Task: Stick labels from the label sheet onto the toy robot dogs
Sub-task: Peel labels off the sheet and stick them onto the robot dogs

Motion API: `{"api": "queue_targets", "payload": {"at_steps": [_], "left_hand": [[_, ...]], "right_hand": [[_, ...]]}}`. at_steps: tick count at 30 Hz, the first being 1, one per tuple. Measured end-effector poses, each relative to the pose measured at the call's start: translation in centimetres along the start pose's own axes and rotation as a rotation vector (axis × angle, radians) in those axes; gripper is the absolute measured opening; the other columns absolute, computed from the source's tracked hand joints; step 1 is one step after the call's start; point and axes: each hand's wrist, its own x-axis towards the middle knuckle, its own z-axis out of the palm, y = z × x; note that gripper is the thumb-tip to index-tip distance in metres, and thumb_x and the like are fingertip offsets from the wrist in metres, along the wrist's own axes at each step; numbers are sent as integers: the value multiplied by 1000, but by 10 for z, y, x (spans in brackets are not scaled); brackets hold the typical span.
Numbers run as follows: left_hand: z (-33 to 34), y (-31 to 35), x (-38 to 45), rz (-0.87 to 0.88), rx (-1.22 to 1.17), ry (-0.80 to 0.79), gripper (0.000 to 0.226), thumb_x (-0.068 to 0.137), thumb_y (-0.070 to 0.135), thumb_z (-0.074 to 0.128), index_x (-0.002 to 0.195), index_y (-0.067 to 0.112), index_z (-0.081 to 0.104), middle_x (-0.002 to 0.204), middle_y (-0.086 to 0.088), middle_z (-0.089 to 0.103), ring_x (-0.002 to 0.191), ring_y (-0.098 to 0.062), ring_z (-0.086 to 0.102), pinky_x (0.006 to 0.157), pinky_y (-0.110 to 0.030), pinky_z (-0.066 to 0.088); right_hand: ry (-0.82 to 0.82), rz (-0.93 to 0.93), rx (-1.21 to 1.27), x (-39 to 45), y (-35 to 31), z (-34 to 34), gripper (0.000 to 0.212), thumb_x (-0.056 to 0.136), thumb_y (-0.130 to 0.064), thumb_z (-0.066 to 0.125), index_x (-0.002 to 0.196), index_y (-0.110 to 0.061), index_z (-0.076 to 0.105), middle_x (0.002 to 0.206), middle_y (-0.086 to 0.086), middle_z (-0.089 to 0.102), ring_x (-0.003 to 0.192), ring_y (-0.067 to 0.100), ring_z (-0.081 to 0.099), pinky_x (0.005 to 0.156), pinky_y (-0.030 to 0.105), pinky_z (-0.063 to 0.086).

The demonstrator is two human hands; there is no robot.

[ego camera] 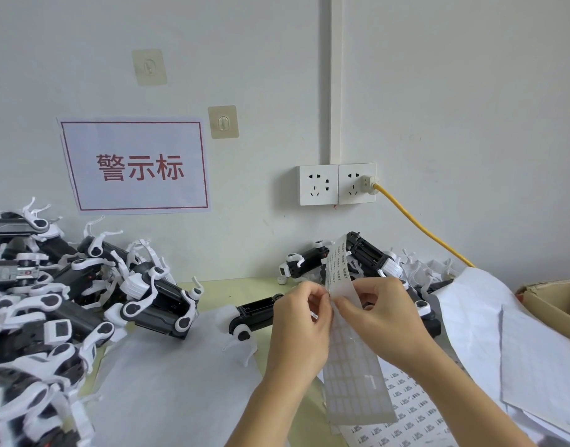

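A long white label sheet [353, 359] hangs upright in front of me, held between both hands. My left hand [301, 330] pinches its left edge with thumb and fingertips. My right hand [380, 317] pinches the sheet beside it, fingertips almost meeting the left ones. The sheet's top part [338, 264] still carries printed labels; the lower part shows empty cells. One black and white toy robot dog [251, 317] lies on the table just behind my left hand. Two more robot dogs [367, 253] lie behind the sheet near the wall.
A big heap of robot dogs [67, 295] fills the left side. Another printed label sheet [416, 411] lies under my right forearm, with white backing sheets [503, 333] to the right and a cardboard box [558, 304] at the right edge. A yellow cable [419, 221] runs from the wall socket.
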Motion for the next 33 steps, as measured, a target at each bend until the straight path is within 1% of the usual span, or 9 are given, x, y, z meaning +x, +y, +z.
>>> {"api": "queue_targets", "payload": {"at_steps": [5,7,9,12,19,22,25,28,33], "left_hand": [[-1,-1,1,11,-20,13,24,91,7,68,78,26,66,69,13,67,71,-2,63,59,-8,43],[-2,-1,2,9,-25,8,17,89,7,71,80,20,72,69,13,69,71,-2,64,60,-8,43],[-3,-2,3,-12,-29,13,15,88,6,73,80,18,76,68,16,69,70,-1,64,61,-7,43],[-3,-2,4,-43,-46,2,19,88,4,72,77,20,76,61,23,65,64,1,62,59,-8,41],[-3,-3,3,-35,-27,-17,30,92,5,66,74,28,66,63,24,64,67,0,62,58,-9,41],[-2,-3,3,-41,-30,-30,32,93,7,64,74,32,63,70,25,65,70,-1,62,57,-13,45],[-1,-3,2,-57,-56,-37,29,94,7,62,77,30,64,75,19,68,69,-3,63,62,-28,56],[-1,-2,2,-58,-100,-25,22,93,9,64,80,25,68,76,15,69,70,-5,65,66,-32,58],[-1,-4,3,-82,-153,-21,17,89,9,73,77,21,70,72,15,69,68,-3,63,60,-32,59]], "right_hand": [[-8,-1,7,1,2,-2,19,89,-7,61,74,-3,73,73,21,66,64,29,57,62,42,49],[-19,-4,12,1,1,-3,23,90,-6,62,72,-12,75,66,16,65,57,13,51,55,27,42],[-30,-9,20,0,-1,-4,37,91,-4,63,62,-26,73,50,-4,55,51,0,44,51,11,34],[-28,-22,5,0,0,-4,51,90,-2,65,52,-36,66,46,-15,48,49,0,45,50,8,34],[-47,17,-1,0,3,-7,25,89,-6,65,73,-20,77,63,-3,67,61,3,57,57,13,41],[-40,33,15,1,4,-8,24,90,-5,64,77,-19,78,73,3,73,73,20,67,65,29,52],[-41,39,31,1,2,-10,24,90,-4,62,77,-16,78,76,10,73,81,30,68,72,42,55],[-40,58,49,0,0,-11,27,90,-4,61,78,-20,79,75,3,75,78,25,70,73,39,55],[-43,47,18,1,2,-11,23,90,-8,65,72,-17,77,72,10,71,75,27,69,71,43,54]]}}
